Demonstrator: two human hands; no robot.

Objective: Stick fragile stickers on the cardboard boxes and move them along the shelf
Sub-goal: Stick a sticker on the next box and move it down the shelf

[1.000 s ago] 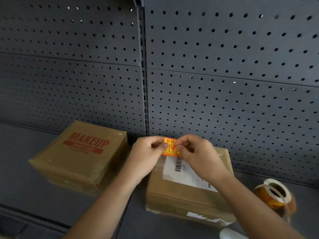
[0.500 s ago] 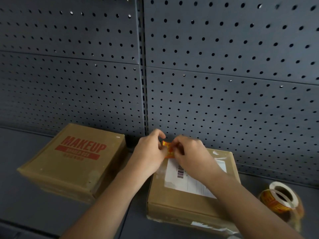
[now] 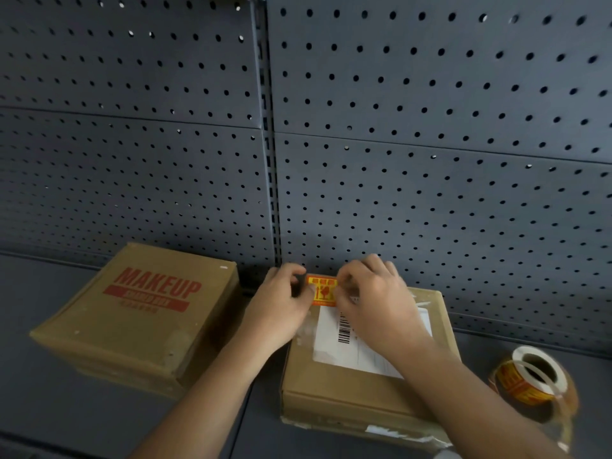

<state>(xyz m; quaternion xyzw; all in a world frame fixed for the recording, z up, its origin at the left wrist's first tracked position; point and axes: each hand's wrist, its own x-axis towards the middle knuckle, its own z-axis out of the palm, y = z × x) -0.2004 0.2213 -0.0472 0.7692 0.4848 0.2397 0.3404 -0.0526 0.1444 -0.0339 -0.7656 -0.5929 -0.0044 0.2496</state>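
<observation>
Your left hand (image 3: 281, 306) pinches sticker (image 3: 322, 290) by left edge, fingers (image 3: 295, 270) curled. Your right hand (image 3: 374, 303) pinches right edge the same way. Sticker at far edge of box (image 3: 364, 389), just above white label (image 3: 334, 346); stuck down or not, cannot tell. MAKEUP box (image 3: 139, 313) to the left on shelf (image 3: 66, 409), apart. Roll (image 3: 526, 382) near box's right side.

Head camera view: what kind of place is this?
Likely a shop or stockroom shelving bay: a dark pegboard back panel, a metal shelf holding a MAKEUP box and a labelled parcel, plus a roll of fragile stickers.
</observation>
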